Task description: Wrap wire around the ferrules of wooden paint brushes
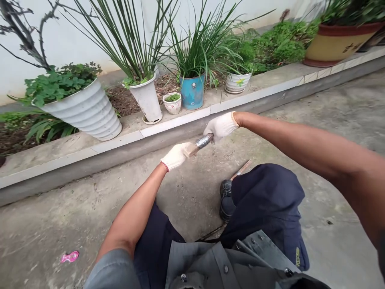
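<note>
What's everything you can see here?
wrapped stick: one, tan and silver, gripped at both ends
other stick: one, brown, on ground
ribbed pot: one, white, ledge left
tall pot: one, white, ledge
small pot: one, white, ledge
blue pot: one, blue, ledge middle
patterned pot: one, white, ledge right
large pot: one, yellow-red, far right
wrapper: one, pink, ground left
shoe: one, black, ground
left hand: one, white-gloved, gripping wrapped stick
right hand: one, white-gloved, gripping wrapped stick

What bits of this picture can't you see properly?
All in the head view:
- The wooden stick with a silvery wrap: both ends are hidden inside the gloved left hand and right hand.
- The second stick on the ground: its near end is hidden behind the knee.
- The pink scrap: too small to identify.
- The yellow pot: its mark is too small to read.
</note>
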The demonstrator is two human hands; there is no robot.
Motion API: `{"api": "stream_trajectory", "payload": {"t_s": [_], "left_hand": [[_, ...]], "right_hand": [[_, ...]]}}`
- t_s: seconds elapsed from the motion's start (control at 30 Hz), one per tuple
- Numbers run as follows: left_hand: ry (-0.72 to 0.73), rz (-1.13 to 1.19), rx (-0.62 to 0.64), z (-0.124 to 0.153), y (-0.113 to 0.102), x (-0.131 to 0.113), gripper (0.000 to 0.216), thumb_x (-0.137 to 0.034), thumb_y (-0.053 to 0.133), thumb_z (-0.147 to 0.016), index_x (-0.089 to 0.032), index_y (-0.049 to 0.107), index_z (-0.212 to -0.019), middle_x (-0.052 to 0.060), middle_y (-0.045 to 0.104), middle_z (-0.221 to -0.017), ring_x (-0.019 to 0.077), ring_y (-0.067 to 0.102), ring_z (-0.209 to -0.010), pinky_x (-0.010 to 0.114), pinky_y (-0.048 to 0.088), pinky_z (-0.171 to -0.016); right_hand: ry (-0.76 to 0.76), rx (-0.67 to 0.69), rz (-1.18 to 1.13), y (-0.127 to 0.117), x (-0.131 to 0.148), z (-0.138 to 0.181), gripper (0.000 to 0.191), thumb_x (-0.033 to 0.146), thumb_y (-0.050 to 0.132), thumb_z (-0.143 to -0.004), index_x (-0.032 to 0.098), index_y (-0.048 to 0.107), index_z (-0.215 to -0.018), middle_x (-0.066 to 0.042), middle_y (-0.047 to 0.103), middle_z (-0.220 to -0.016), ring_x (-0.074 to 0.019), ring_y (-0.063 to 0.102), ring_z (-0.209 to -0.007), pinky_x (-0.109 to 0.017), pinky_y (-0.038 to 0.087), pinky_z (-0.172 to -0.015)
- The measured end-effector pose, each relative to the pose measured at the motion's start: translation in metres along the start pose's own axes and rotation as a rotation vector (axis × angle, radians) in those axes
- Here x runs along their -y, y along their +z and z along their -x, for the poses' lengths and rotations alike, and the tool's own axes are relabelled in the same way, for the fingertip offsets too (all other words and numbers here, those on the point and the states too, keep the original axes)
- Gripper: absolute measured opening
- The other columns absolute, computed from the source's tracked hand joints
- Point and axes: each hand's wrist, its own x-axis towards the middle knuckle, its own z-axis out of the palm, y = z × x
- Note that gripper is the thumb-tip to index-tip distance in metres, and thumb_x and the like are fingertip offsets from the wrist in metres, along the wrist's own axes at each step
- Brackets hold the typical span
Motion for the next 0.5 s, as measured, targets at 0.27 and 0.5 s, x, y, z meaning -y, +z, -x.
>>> {"api": "stream_trajectory", "payload": {"t_s": [0.27, 0.5], "left_hand": [[-0.047, 0.707, -0.116, -0.006, 0.010, 0.008, 0.039, -0.046, 0.066, -0.090, -0.011, 0.066, -0.108, 0.009, 0.072, -0.090, 0.0159, 0.069, -0.085, 0.036, 0.054, -0.092], [-0.120, 0.759, -0.119, -0.019, 0.009, 0.005, 0.037, -0.045, 0.068, -0.089, -0.012, 0.065, -0.104, -0.005, 0.050, -0.064, 0.0094, 0.053, -0.055, 0.030, 0.054, -0.069]], "right_hand": [[0.169, -0.350, 0.090, -0.007, 0.042, -0.016, 0.029, 0.033, 0.062, -0.086, 0.012, 0.072, -0.103, -0.009, 0.072, -0.087, -0.0161, 0.063, -0.075, -0.026, 0.043, -0.070], [0.491, -0.595, 0.592, -0.019, 0.052, -0.036, 0.028, 0.019, 0.055, -0.089, 0.006, 0.074, -0.106, -0.024, 0.072, -0.103, -0.0346, 0.066, -0.106, -0.049, 0.043, -0.092]]}}
